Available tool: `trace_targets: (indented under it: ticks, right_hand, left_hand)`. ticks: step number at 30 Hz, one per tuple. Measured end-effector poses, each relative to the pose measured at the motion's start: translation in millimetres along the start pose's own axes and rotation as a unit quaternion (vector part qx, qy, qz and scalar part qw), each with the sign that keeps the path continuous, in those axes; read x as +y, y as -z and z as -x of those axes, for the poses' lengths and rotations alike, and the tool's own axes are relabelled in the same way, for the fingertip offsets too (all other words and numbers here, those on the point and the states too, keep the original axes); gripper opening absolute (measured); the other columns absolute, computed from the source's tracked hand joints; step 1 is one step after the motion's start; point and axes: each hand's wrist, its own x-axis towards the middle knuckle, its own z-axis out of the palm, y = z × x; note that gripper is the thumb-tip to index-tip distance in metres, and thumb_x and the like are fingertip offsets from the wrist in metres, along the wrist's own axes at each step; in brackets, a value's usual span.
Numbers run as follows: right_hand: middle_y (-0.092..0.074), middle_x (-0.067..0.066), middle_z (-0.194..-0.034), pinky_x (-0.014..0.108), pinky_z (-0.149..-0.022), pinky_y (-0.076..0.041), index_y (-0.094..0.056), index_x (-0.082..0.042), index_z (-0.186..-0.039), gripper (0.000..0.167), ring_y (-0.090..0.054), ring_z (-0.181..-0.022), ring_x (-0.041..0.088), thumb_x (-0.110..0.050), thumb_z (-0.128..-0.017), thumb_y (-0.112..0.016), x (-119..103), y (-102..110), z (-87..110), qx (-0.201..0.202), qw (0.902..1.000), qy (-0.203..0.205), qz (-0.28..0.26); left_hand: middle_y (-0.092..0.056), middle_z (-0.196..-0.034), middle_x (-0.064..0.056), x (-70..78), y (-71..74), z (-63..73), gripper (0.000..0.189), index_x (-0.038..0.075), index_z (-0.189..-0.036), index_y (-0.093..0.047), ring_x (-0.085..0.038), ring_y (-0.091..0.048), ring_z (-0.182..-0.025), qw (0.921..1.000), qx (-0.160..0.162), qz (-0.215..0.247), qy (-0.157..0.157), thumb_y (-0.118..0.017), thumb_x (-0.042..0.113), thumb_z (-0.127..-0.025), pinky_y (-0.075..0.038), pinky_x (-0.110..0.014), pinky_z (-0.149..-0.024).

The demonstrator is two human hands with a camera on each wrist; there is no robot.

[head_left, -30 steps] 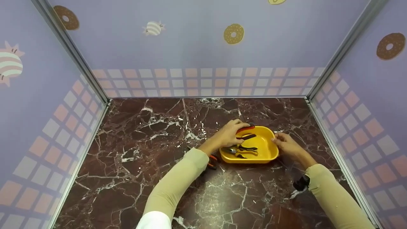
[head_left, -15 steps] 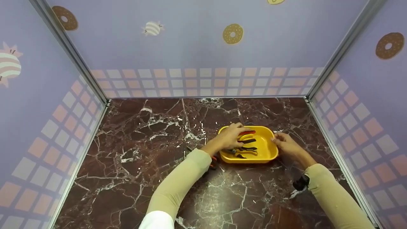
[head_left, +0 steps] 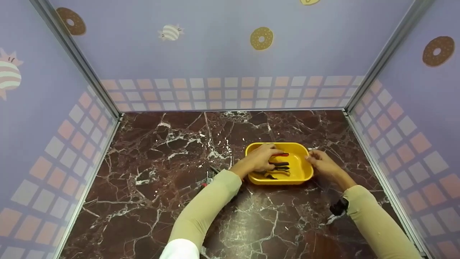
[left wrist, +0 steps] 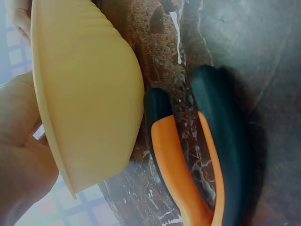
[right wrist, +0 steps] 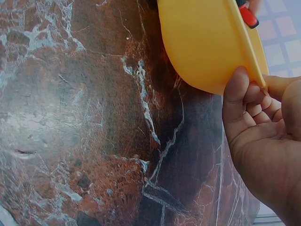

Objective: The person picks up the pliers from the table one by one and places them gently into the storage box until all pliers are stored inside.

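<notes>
A yellow plastic tray (head_left: 299,168) sits right of the middle of the marble surface. My left hand (head_left: 261,158) reaches over its left side, fingers curled on red-and-black-handled pliers (head_left: 283,154) inside; their heads are hidden under the hand. Close beside lie more pliers (head_left: 280,173) with black and yellow handles. On the tray's right end, my right hand (head_left: 322,162) pinches the rim between thumb and fingers, which shows clearly in the right wrist view. A red handle end (right wrist: 249,17) shows over the rim there.
Orange-and-black handles (left wrist: 171,155) of another tool lie on the surface beside the tray, mostly under my left sleeve (head_left: 210,201) in the head view. A grey tool tip (head_left: 215,169) pokes out there. Patterned panels (head_left: 230,54) wall in the back and sides.
My left hand has moved down and toward me within the tray, and the red-handled pliers have shifted from the far rim toward the other pliers. My right hand stays on the rim.
</notes>
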Motion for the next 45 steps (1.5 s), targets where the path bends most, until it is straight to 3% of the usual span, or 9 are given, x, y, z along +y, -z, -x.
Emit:
trace_targets:
  ticks: [18, 29, 37, 45]
  right_hand:
    - [-0.044, 0.003, -0.08, 0.031, -0.054, -0.049, -0.045, 0.002, -0.105, 0.019, -0.051, -0.066, 0.016, -0.013, -0.111, -0.055, 1.7, -0.6, -1.1, 0.007, 1.0, 0.003, 0.004]
    - [-0.045, 0.004, -0.085, 0.028, -0.056, -0.051, -0.046, 0.002, -0.106, 0.019, -0.053, -0.071, 0.018, -0.014, -0.111, -0.055, 0.5, -0.3, 0.0, 0.006, 0.9998, 0.006, 0.018]
    - [-0.046, 0.004, -0.084, 0.028, -0.054, -0.052, -0.046, 0.004, -0.107, 0.019, -0.055, -0.068, 0.016, -0.013, -0.111, -0.055, 2.2, -4.4, -0.9, 0.008, 0.9999, 0.003, 0.008]
    - [-0.046, 0.004, -0.082, 0.028, -0.054, -0.048, -0.047, 0.003, -0.107, 0.017, -0.052, -0.067, 0.015, -0.011, -0.111, -0.054, 1.0, -1.9, -1.0, 0.01, 0.9998, 0.006, 0.015]
  left_hand:
    - [-0.052, -0.155, -0.004, -5.0, -1.9, -3.3, 0.065, 0.018, -0.156, -0.055, -0.023, -0.048, -0.142, 0.9996, -0.016, 0.016, 0.016, -0.078, 0.029, -0.096, -0.034, -0.031, -0.121]
    - [-0.049, -0.157, -0.006, -2.6, 8.6, 10.5, 0.07, 0.02, -0.158, -0.052, -0.027, -0.044, -0.146, 0.9996, -0.022, 0.006, 0.014, -0.079, 0.035, -0.096, -0.031, -0.037, -0.123]
    - [-0.049, -0.158, -0.008, -3.8, 17.3, 21.1, 0.069, 0.02, -0.157, -0.054, -0.029, -0.044, -0.147, 0.9994, -0.009, 0.028, -0.015, -0.081, 0.033, -0.095, -0.032, -0.04, -0.124]
    - [-0.054, -0.151, -0.008, -7.3, 23.8, 32.6, 0.066, 0.018, -0.154, -0.057, -0.028, -0.047, -0.142, 0.9991, 0.002, 0.042, -0.008, -0.081, 0.032, -0.094, -0.034, -0.04, -0.122]
